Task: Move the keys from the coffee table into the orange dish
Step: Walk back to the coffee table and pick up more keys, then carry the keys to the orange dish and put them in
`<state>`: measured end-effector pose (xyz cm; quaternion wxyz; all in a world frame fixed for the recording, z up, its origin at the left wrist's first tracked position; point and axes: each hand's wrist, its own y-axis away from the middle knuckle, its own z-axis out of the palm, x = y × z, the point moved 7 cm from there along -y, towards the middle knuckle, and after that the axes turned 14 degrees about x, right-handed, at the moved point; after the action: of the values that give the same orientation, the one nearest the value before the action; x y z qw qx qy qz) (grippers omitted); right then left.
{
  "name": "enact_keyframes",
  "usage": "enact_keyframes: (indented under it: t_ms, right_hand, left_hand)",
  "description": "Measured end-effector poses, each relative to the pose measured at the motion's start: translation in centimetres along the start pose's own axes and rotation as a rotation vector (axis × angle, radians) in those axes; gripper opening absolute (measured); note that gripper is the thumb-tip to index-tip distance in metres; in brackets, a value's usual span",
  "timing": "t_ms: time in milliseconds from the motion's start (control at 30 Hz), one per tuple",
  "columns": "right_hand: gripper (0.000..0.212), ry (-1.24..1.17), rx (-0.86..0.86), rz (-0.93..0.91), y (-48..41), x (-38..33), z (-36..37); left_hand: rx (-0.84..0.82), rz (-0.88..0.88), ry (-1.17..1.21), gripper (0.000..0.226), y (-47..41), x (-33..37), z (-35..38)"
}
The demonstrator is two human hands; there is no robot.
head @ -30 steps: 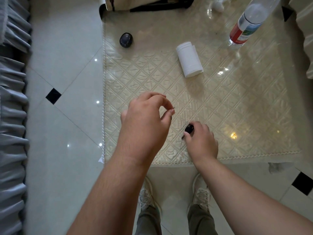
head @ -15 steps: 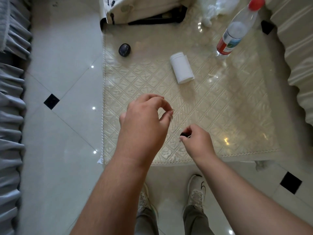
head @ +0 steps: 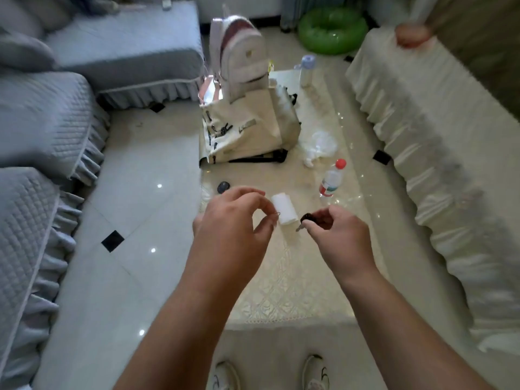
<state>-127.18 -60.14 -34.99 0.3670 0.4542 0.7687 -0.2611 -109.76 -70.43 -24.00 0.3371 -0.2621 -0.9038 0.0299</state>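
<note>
Although the orange dish is nowhere in the head view, the pickup half of the task appears done: my right hand point(head: 337, 235) is raised above the coffee table point(head: 295, 291), its fingers curled closed around the keys point(head: 306, 219), whose dark fob shows at the fingertips with a metal blade poking out toward 8 o'clock. My left hand point(head: 233, 232), just beside it at 9 o'clock, is pinched at thumb and forefinger on a thin wire loop point(head: 278, 214); whether this ring belongs to the same bunch I cannot tell. Both hands hang clear of the tabletop, touching nothing on it. Behind them, toward 12 o'clock, lie a white roll point(head: 284, 208) and, further at 1 o'clock, a water bottle point(head: 332, 178) with a red cap; a small dark round object point(head: 223, 187) sits at 11 o'clock near the table's left edge, and a cream bag point(head: 244, 130) stands beyond. Nothing orange is visible on the table, the grey sofa point(head: 42, 122) at 9 o'clock, or the draped seat point(head: 450, 164) at 3 o'clock. I judge that what remains is locating the dish, carrying the keys there, and letting them go inside it.
</note>
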Motion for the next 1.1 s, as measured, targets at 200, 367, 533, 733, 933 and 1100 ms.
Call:
enact_keyframes:
  t_ms: [200, 367, 533, 733, 933, 1100]
  right_hand:
    - [0.009, -0.09, 0.016, -0.144, -1.0, -12.8, -11.7]
    - [0.009, -0.099, 0.014, -0.284, 0.4, -21.7, -20.8]
    - [0.005, -0.063, 0.051, -0.43, 1.7, -28.4, -28.0]
    - [0.011, -0.03, 0.194, -0.514, 3.9, -32.5, -32.7]
    - [0.011, 0.012, 0.295, -0.441, 7.5, -33.8, -35.0]
    - [0.01, 0.064, 0.382, -0.352, 11.1, -33.3, -36.2]
  left_hand:
    - [0.116, 0.097, 0.051, 0.003, -1.7, 8.7, -12.6]
    - [0.194, 0.174, 0.044, 0.002, -0.9, 15.6, -20.8]
    - [0.258, 0.222, 0.063, 0.004, 0.5, 19.6, -26.6]
    - [0.251, 0.312, 0.076, 0.006, 0.7, 20.8, -29.7]
    - [0.208, 0.408, 0.132, 0.007, 0.4, 21.3, -31.4]
    - [0.137, 0.484, 0.242, 0.012, 0.9, 20.4, -31.8]
